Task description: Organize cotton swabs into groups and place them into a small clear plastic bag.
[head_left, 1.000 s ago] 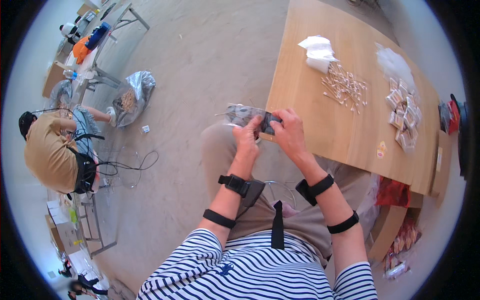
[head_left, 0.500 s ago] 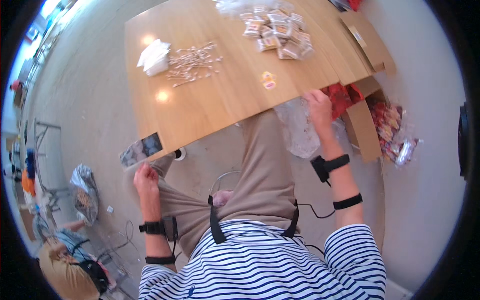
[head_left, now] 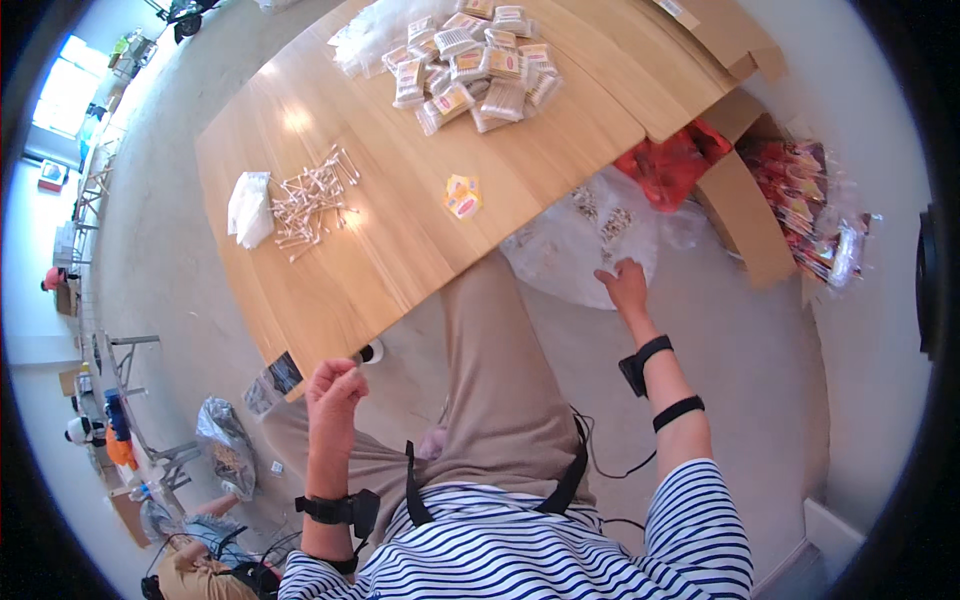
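Beside the table's near left corner, my left hand [head_left: 335,392] is raised with its fingers curled and pressed together; whatever they pinch, if anything, is too small to name. My right hand [head_left: 627,288] reaches down past the near edge, thumb and fingers apart, over a large clear plastic bag [head_left: 550,265] with small loose bits inside. On the wooden table [head_left: 390,240] lie loose cotton swabs [head_left: 312,205] next to a stack of small white plastic bags [head_left: 250,210]. Yellow-and-white labels [head_left: 463,197] lie nearer the middle. Farther back, bagged cotton swabs [head_left: 480,65] form a pile.
Empty-looking clear bags [head_left: 365,40] lie behind the pile. At the right are a red plastic bag [head_left: 675,165], an open cardboard box [head_left: 745,215] and red packets [head_left: 790,190]. Another person [head_left: 200,560] is low at the left, near a filled plastic bag [head_left: 226,445].
My right hand has left the table's edge and lowered over the clear bag. My left hand stays curled near the corner. The view has shifted, showing the bag more fully.
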Action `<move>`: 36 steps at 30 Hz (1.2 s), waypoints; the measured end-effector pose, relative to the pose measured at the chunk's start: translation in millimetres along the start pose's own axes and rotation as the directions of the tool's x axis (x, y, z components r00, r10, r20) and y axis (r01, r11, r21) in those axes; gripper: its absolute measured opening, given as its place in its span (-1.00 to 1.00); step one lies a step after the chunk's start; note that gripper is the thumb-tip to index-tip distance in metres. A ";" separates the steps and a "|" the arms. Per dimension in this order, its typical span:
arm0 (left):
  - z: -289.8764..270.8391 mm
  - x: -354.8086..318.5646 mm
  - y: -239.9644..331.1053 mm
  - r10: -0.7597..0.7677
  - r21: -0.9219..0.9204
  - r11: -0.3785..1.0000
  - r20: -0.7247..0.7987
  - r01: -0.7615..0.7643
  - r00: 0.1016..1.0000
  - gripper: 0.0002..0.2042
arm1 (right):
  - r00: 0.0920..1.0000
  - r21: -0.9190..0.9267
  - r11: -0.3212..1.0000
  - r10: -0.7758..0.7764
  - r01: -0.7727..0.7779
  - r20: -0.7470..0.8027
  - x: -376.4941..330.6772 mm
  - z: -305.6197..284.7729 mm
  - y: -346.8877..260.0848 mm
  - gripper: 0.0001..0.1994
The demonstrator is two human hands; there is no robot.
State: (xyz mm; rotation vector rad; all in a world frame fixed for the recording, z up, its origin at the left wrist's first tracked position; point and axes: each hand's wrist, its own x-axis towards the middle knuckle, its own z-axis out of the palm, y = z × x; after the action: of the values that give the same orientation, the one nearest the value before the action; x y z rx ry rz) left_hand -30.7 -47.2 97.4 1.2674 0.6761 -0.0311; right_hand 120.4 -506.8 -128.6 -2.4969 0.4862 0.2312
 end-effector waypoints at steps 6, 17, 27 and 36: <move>63.1 1.4 16.8 -0.061 0.241 0.970 0.189 0.014 0.980 -0.87 | 0.973 -0.159 0.960 -0.222 0.230 0.062 93.8 33.2 -26.7 0.16; 155.4 26.4 16.4 -0.358 0.395 0.908 0.555 0.141 0.751 -0.65 | 0.849 0.160 0.890 -0.456 0.428 0.267 -3.3 171.4 64.3 -0.69; 266.6 49.4 -98.7 -0.522 0.614 0.771 0.458 0.168 0.720 -0.30 | 0.927 0.529 0.849 -0.206 0.011 0.312 -95.1 35.2 -21.6 -0.69; 248.5 90.1 -191.3 -0.498 0.267 0.837 0.008 0.478 0.867 -0.66 | 0.906 0.463 0.883 -0.259 0.081 0.335 -121.9 5.7 -63.4 -0.68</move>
State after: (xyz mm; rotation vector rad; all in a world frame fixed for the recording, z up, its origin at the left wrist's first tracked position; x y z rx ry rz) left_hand 80.9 -298.5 -78.3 1.3015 0.9382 -0.6079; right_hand 32.8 -419.5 -68.4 -1.9645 0.1237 0.4780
